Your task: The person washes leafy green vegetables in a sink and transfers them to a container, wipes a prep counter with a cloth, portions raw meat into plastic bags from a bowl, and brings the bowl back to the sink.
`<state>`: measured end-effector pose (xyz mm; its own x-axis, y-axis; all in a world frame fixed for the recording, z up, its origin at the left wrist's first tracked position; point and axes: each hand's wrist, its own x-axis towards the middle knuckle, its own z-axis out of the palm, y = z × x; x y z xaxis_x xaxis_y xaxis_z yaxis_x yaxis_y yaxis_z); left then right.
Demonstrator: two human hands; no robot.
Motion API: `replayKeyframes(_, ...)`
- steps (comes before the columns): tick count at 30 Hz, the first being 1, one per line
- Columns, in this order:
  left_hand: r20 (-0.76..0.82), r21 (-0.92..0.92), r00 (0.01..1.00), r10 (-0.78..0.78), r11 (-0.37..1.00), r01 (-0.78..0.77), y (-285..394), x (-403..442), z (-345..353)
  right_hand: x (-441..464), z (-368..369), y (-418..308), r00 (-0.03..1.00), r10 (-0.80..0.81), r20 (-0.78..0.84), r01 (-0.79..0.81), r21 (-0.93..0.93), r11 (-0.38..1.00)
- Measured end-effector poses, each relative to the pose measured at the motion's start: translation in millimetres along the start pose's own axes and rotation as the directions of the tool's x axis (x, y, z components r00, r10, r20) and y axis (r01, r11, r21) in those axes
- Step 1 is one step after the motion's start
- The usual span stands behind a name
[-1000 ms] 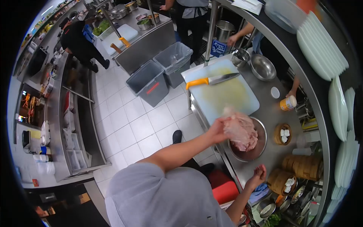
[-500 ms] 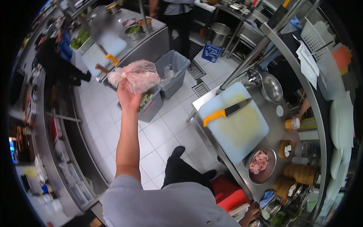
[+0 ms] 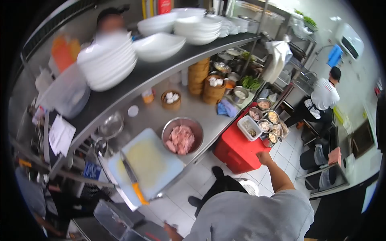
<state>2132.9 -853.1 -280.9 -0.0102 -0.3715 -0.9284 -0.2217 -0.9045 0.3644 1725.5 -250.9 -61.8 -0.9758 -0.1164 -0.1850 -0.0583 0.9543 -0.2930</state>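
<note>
My right hand (image 3: pixel 264 158) is over the near right edge of a red container (image 3: pixel 237 148), fingers curled together with nothing showing in them. At the bottom edge, my left hand (image 3: pixel 171 230) is small and blurred beside a grey bin (image 3: pixel 114 221); its finger shape is unclear. Raw pale-pink meat (image 3: pixel 181 139) lies in a steel bowl (image 3: pixel 165 127) on the steel counter. Left of the bowl, a knife with a yellow handle (image 3: pixel 139 193) rests on a stained cutting board (image 3: pixel 161 170). A clear tub (image 3: pixel 249 128) stands on the red container.
Several small bowls of food (image 3: pixel 273 116) stand beyond the red container. Steamer baskets (image 3: pixel 198 76) stand at the back of the counter, beneath a shelf (image 3: pixel 161 72) with stacked white dishes (image 3: pixel 106 64). A person (image 3: pixel 323 96) stands at the far right, another (image 3: pixel 110 24) behind the shelf.
The view has swung right, toward the red container. The plastic bag that my left hand held out over the bins no longer shows. My right hand is now fully in view.
</note>
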Motion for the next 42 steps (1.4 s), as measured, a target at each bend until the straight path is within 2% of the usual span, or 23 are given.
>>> replayKeyframes(3,0.206,0.248,0.975,-0.083,0.968,0.031,-34,-9,51,-61,20,40,0.932,0.358,0.055,-0.353,-0.091,0.931)
replayKeyframes(7,0.405,0.551,0.91,0.091,0.77,-0.322,-10,-6,125,-84,58,86,0.814,0.569,0.119,-0.561,-0.096,0.822)
replayKeyframes(8,0.447,0.579,0.886,0.127,0.714,-0.394,1,-4,141,-77,63,85,0.811,0.575,0.105,-0.572,-0.061,0.818)
replayKeyframes(10,0.501,0.618,0.843,0.195,0.601,-0.506,22,-7,160,-69,56,82,0.888,0.415,0.197,-0.403,-0.1,0.91)
replayKeyframes(13,0.531,0.698,0.809,0.254,0.41,-0.587,44,-19,167,-40,67,94,0.963,0.255,0.092,-0.26,0.054,0.964)
replayKeyframes(15,0.555,0.755,0.789,0.264,0.238,-0.611,57,-35,165,-17,96,99,0.969,0.248,-0.012,-0.241,0.194,0.951)
replayKeyframes(17,0.6,0.781,0.766,0.231,0.042,-0.624,59,-53,175,-11,93,95,0.965,0.262,0.022,-0.254,0.337,0.906)
replayKeyframes(18,0.631,0.771,0.75,0.2,-0.05,-0.635,55,-61,187,-8,86,93,0.954,0.295,0.053,-0.298,0.289,0.91)
replayKeyframes(20,0.697,0.711,0.709,0.104,-0.229,-0.665,43,-69,220,-4,113,121,0.948,0.315,-0.031,-0.274,0.421,0.865)
replayKeyframes(22,0.765,0.596,0.644,-0.006,-0.372,-0.711,32,-71,261,-22,88,118,0.873,0.482,0.074,-0.456,0.473,0.753)
replayKeyframes(23,0.785,0.54,0.615,-0.068,-0.409,-0.735,24,-71,285,-37,93,119,0.825,0.563,0.04,-0.5,0.516,0.696)
replayKeyframes(26,0.795,0.412,0.553,-0.25,-0.448,-0.794,-3,-86,352,-113,125,130,0.693,0.717,0.072,-0.652,0.487,0.582)
replayKeyframes(28,0.766,0.403,0.546,-0.339,-0.409,-0.819,-19,-107,395,-178,146,126,0.6,0.79,0.121,-0.75,0.43,0.503)
replayKeyframes(30,0.767,0.465,0.509,-0.39,-0.208,-0.86,-37,-124,433,-244,166,99,0.427,0.9,0.083,-0.815,0.467,0.344)
replayKeyframes(31,0.793,0.464,0.431,-0.43,-0.031,-0.885,-48,-123,447,-281,173,77,0.296,0.953,0.068,-0.816,0.537,0.215)
replayKeyframes(32,0.757,0.443,0.411,-0.509,-0.064,-0.894,-54,-118,464,-314,189,52,0.202,0.977,0.072,-0.829,0.544,0.132)
replayKeyframes(34,0.692,0.425,0.469,-0.548,-0.215,-0.879,-67,-99,481,-378,236,-3,-0.013,0.998,0.066,-0.855,0.517,-0.046)
replayKeyframes(36,0.633,0.344,0.48,-0.607,-0.335,-0.877,-78,-86,492,-440,289,-74,0.013,0.987,0.157,-0.9,0.433,-0.057)
replayKeyframes(38,0.613,0.245,0.492,-0.618,-0.443,-0.862,-86,-91,501,-483,306,-151,-0.097,0.893,0.439,-0.906,0.333,-0.263)
replayKeyframes(39,0.562,0.232,0.524,-0.639,-0.487,-0.842,-92,-94,505,-496,310,-192,-0.106,0.869,0.482,-0.917,0.29,-0.273)
replayKeyframes(40,0.516,0.22,0.563,-0.646,-0.535,-0.816,-98,-99,506,-509,336,-226,-0.246,0.82,0.517,-0.855,0.282,-0.435)
replayKeyframes(41,0.553,0.083,0.477,-0.683,-0.525,-0.847,-106,-89,510,-517,345,-258,-0.271,0.757,0.594,-0.833,0.25,-0.494)
replayKeyframes(42,0.547,0.06,0.466,-0.695,-0.523,-0.85,-112,-81,517,-523,352,-282,-0.287,0.692,0.663,-0.811,0.216,-0.543)
